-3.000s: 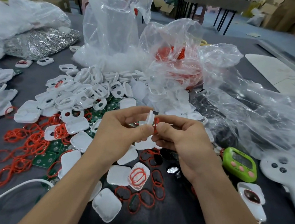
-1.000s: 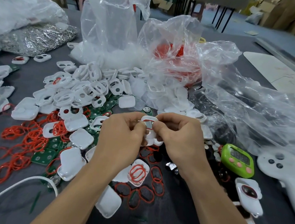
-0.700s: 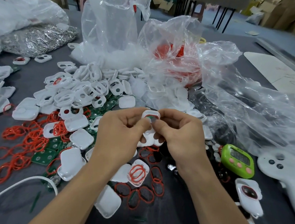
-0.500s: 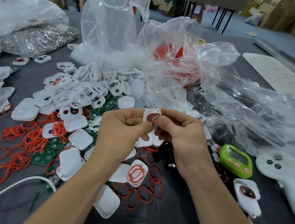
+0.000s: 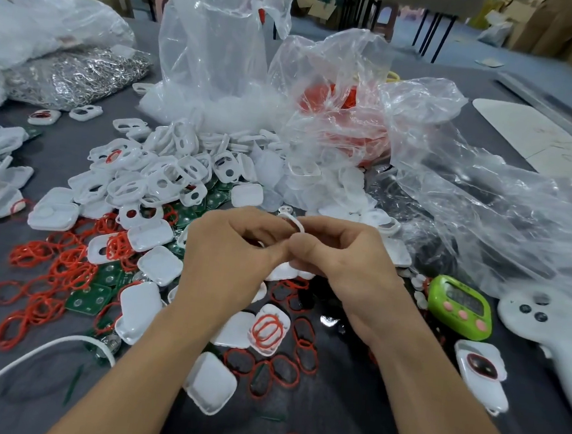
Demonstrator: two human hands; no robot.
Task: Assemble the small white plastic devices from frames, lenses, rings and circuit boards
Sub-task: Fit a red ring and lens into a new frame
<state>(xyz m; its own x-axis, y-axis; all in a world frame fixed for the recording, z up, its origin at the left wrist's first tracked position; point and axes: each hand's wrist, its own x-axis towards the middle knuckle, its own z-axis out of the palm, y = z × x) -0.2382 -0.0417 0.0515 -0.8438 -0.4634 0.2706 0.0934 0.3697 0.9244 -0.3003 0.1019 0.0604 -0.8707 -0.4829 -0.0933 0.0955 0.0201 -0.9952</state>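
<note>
Both hands meet in mid-air above the grey surface and pinch one small white frame between them. The left hand curls thumb and fingers round its near side, the right hand closes on the other side, and the two thumbs touch. Only the frame's top edge shows (whether a ring or lens already sits inside is hidden by the fingers). I judge it is held up like this so both thumbs can press a part into its seat while the fingers brace behind. The supplies lie fanned within easy reach. Empty frames are heaped ahead, with loose red rings and green circuit boards to the left and white shells among them. A device with its lens fitted lies apart on the right, near a green timer, probably set aside as finished.
</note>
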